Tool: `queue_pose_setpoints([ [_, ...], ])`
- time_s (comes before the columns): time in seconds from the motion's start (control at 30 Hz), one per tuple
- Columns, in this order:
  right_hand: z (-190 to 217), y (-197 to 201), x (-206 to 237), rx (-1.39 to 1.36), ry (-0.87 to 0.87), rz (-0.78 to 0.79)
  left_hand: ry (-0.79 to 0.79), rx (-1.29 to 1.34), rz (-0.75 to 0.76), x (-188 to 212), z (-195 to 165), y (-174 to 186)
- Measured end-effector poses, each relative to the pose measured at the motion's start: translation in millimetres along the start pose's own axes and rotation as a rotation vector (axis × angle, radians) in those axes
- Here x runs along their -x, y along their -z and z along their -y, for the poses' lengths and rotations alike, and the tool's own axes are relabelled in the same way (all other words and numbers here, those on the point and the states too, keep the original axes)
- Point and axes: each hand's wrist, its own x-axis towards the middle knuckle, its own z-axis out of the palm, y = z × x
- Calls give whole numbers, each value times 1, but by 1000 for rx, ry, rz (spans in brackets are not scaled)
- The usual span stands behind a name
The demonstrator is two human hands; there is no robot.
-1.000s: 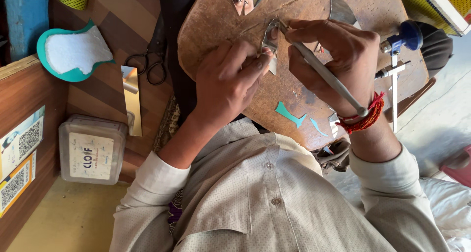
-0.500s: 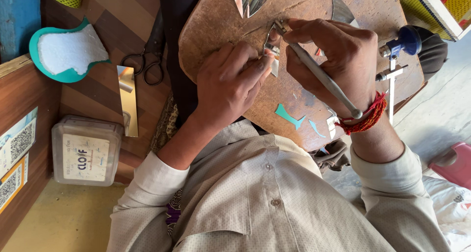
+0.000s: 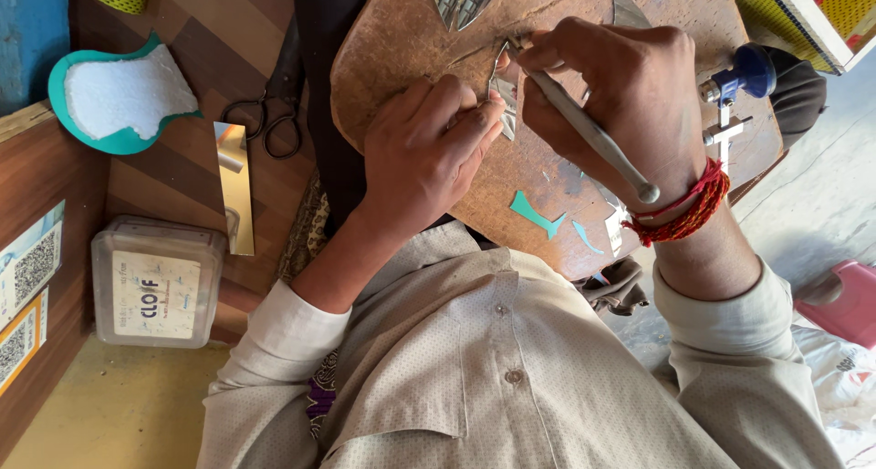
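Right hand [image 3: 630,95] grips cutter [image 3: 584,127], left hand [image 3: 433,150] pinches mirror shard [image 3: 504,99] on board [image 3: 411,40]; slip could crack shard or cut fingers.

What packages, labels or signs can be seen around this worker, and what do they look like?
Plastic box: lower left on the wooden floor, clear, rounded, rectangular.
Box label: pale rectangle with dark print, on the lid.
Upper sticker: left edge on a wooden panel, white with a black square code.
Lower sticker: below it, orange-edged, with another square code.
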Motion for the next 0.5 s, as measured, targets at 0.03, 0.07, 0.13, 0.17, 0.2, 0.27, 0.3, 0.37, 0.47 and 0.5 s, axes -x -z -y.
queue_pose_setpoints([
  [0.03,1,0,0,-8,-6,3,-1,1,5,1,0,0],
  [0.07,2,0,-1,-10,-9,7,-3,2,9,1,1,0],
  [0.13,4,0,-1,-17,-16,13,-6,1,14,2,2,0],
  [0.17,5,0,-1,-18,-19,13,-8,0,14,2,3,0],
  [0.2,6,0,-1,-18,-22,11,-10,0,15,3,3,0],
  [0.27,7,0,0,-26,-27,9,-15,-9,9,3,4,0],
  [0.3,7,0,0,-35,-29,10,-16,-13,7,3,4,0],
  [0.37,7,0,0,-38,-26,11,-15,-9,10,4,4,0],
  [0.47,9,-1,3,-31,-73,23,-10,-5,11,4,4,-1],
  [0.5,9,-2,4,-38,-127,33,-9,-4,11,4,4,-1],
])
